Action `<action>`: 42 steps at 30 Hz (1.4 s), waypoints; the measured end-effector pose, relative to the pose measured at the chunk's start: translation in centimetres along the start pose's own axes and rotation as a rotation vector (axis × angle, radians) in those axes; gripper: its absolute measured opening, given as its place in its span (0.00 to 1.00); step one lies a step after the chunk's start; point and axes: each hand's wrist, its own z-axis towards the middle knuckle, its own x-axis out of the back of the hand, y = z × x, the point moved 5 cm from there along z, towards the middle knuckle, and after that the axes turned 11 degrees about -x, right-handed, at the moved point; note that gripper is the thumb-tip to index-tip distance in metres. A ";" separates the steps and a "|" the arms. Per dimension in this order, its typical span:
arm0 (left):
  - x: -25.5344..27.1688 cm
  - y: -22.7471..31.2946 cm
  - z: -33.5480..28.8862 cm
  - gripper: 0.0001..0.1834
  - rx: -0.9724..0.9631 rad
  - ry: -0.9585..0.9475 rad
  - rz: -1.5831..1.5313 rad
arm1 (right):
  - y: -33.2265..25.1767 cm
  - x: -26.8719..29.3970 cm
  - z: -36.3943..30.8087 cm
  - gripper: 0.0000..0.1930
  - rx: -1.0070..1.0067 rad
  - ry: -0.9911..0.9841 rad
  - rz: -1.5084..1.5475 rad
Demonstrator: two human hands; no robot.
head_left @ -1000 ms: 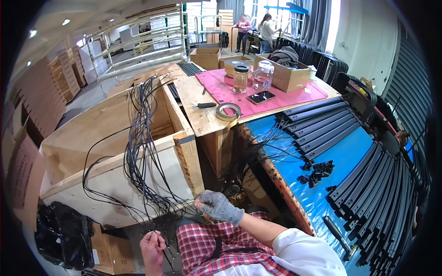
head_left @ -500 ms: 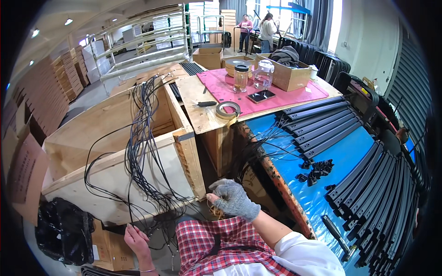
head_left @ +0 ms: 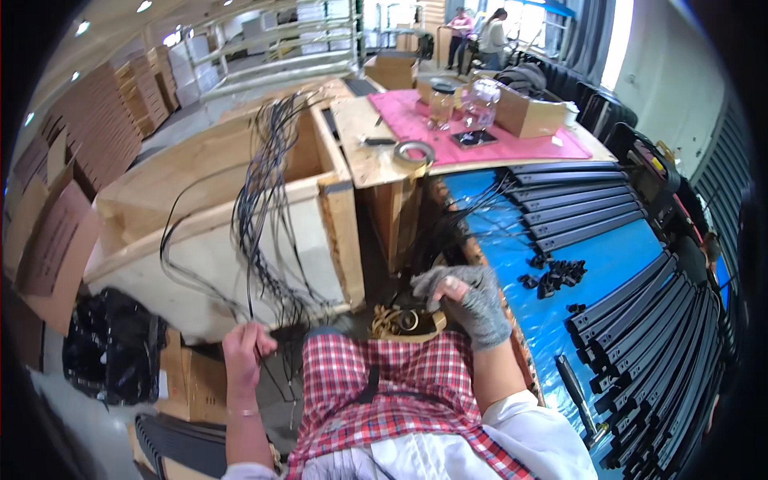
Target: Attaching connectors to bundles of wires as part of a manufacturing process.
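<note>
A blue-covered bench [head_left: 616, 246] fills the right side, with rows of black bars [head_left: 640, 340] fanned along its near part; a wooden crate [head_left: 200, 260] stands to the left. Over the crate's near wall hangs a bundle of black cables [head_left: 260, 192]. Near and left, the bare left hand [head_left: 248, 350] narrows to a pinch on one black cable of the bundle. The gloved right hand [head_left: 470, 302] curls beside the bench's left edge; I cannot tell whether it holds anything. Small black clips [head_left: 556, 278] lie heaped on the bench.
</note>
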 end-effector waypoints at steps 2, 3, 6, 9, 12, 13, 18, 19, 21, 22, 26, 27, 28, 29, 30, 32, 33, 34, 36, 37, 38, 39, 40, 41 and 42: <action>1.0 0.6 1.1 0.10 0.026 0.118 0.051 | 0.4 0.2 -0.1 0.16 0.097 -0.009 -0.056; 1.1 0.8 2.3 0.10 0.033 0.232 -0.047 | 0.7 0.6 0.0 0.17 0.121 0.034 -0.057; 1.5 4.1 7.2 0.06 -0.058 -0.324 -0.564 | -0.6 0.7 -0.4 0.18 0.212 -0.085 0.008; 2.6 7.0 10.1 0.12 -0.092 0.135 -0.251 | 0.7 0.5 0.3 0.19 0.118 -0.166 0.142; 4.6 9.9 11.6 0.12 -0.134 0.113 -0.144 | 2.3 0.1 1.3 0.20 0.048 -0.093 0.120; 4.6 10.1 12.4 0.12 -0.143 0.074 -0.137 | 2.8 0.0 1.5 0.20 0.034 -0.111 0.129; 5.3 9.3 13.3 0.11 -0.141 -0.077 -0.144 | 4.4 -1.0 0.7 0.20 0.009 -0.069 -0.056; 4.9 9.3 13.3 0.11 -0.144 -0.099 -0.164 | 4.4 -1.1 0.8 0.20 -0.029 -0.069 -0.091; 4.7 9.1 13.7 0.11 -0.126 -0.153 -0.090 | 4.7 -1.2 1.1 0.19 -0.081 -0.076 -0.136; 4.7 8.8 13.8 0.12 -0.106 -0.211 -0.009 | 5.1 -1.2 1.3 0.19 -0.082 -0.059 -0.179; 4.5 7.7 15.8 0.08 -0.053 -0.317 0.026 | 6.6 -2.0 2.4 0.18 -0.140 -0.036 -0.263; 4.4 7.6 16.1 0.07 -0.043 -0.349 0.006 | 6.9 -2.2 2.6 0.17 -0.184 -0.038 -0.273; 4.8 7.5 16.1 0.07 -0.036 -0.346 0.015 | 7.3 -2.3 2.7 0.17 -0.225 -0.039 -0.281; 5.0 7.9 16.2 0.08 -0.034 -0.341 -0.003 | 7.1 -2.4 3.0 0.17 -0.208 -0.029 -0.272; 5.1 8.3 16.3 0.10 -0.032 -0.340 -0.019 | 6.9 -2.5 3.2 0.17 -0.204 -0.034 -0.276; 5.4 8.6 16.0 0.13 -0.040 -0.346 -0.025 | 7.1 -3.0 3.2 0.17 -0.202 -0.054 -0.288; 5.9 8.7 16.1 0.13 -0.057 -0.265 -0.052 | 7.2 -3.1 3.2 0.17 -0.184 -0.047 -0.278; 6.2 8.9 16.0 0.13 -0.079 -0.188 -0.077 | 7.7 -3.2 3.0 0.17 -0.219 -0.077 -0.256; 5.4 9.1 15.2 0.12 -0.228 -0.159 0.122 | 8.2 -2.7 3.0 0.17 -0.249 -0.104 -0.236; 4.7 9.4 14.5 0.13 -0.186 -0.212 0.192 | 8.4 -2.6 3.0 0.18 -0.261 -0.097 -0.225; 4.2 9.8 13.4 0.13 -0.145 -0.259 0.267 | 8.9 -2.7 2.8 0.18 -0.274 -0.094 -0.212; 4.3 8.7 13.3 0.13 -0.062 -0.281 0.280 | 9.2 -2.5 2.6 0.17 -0.311 -0.081 -0.203; 5.2 7.8 12.3 0.13 -0.029 -0.332 0.341 | 10.2 -2.9 2.5 0.16 -0.360 -0.093 -0.175; 4.5 7.3 11.7 0.14 -0.001 -0.393 0.388 | 9.9 -2.9 2.5 0.16 -0.322 -0.066 -0.181; 3.6 6.7 11.3 0.14 0.041 -0.485 0.417 | 9.9 -3.1 2.7 0.14 -0.315 -0.081 -0.150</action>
